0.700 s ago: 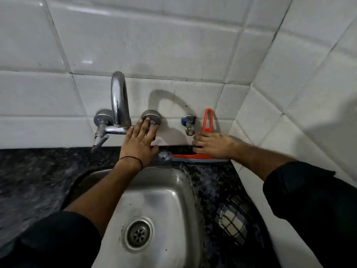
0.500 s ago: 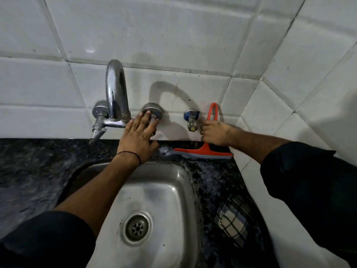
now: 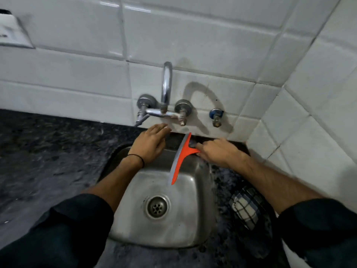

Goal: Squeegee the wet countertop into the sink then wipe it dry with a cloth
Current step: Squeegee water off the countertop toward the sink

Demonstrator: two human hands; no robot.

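Note:
My right hand [image 3: 218,151] grips the handle of an orange squeegee [image 3: 180,159]. Its blade runs from the wall edge down over the back of the steel sink [image 3: 197,219], tilted, with the lower tip above the basin. My left hand [image 3: 151,144] lies flat with fingers together at the sink's back rim, just under the tap, and holds nothing. The dark speckled countertop [image 3: 48,161] surrounds the sink. A checked cloth [image 3: 246,207] lies on the counter to the right of the sink.
A chrome wall tap [image 3: 166,101] with two knobs arches over the sink's back. A small blue-collared valve [image 3: 216,117] sticks out of the white tiles to its right. A tiled side wall [image 3: 309,122] closes the counter at the right. A drain [image 3: 157,206] sits mid-basin.
The right hand has swung the squeegee from lying along the back wall to pointing its blade out over the sink. The left hand has come off the tap knob and dropped to the sink rim.

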